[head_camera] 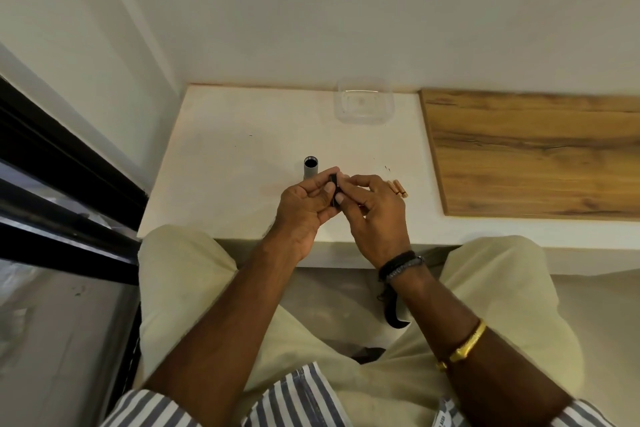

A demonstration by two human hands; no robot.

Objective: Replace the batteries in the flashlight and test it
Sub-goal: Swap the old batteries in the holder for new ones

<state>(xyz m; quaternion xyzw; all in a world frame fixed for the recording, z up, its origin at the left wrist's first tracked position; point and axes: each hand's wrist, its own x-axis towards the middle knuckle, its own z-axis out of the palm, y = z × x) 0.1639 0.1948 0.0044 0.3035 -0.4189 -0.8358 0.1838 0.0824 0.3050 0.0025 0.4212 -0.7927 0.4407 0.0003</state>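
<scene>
A small black part (333, 190), apparently the battery holder, is held between both hands above the near edge of the white table (221, 156). The left hand (304, 208) is curled around it from the left, with the thumb and fingertips pressed against its side. The right hand (374, 208) is closed on it from the right, the thumb and forefinger pinching its near end while the other fingers are bent over it. Whether any battery is seated inside cannot be determined.

The grey flashlight body (310, 168) is placed on the table just beyond the left hand, with its open dark end turned to the far side; its near end is hidden behind the fingers. Gold-coloured batteries (398, 188) are laid on the table just right of the right hand, partly covered by it.

A clear plastic container (363, 104) is positioned at the far edge of the table, against the wall. A wooden panel (533, 152) is set to the right of the white surface. Dark bands (400, 265) are worn on the right wrist, and a gold bangle (465, 347) higher on the same forearm.
</scene>
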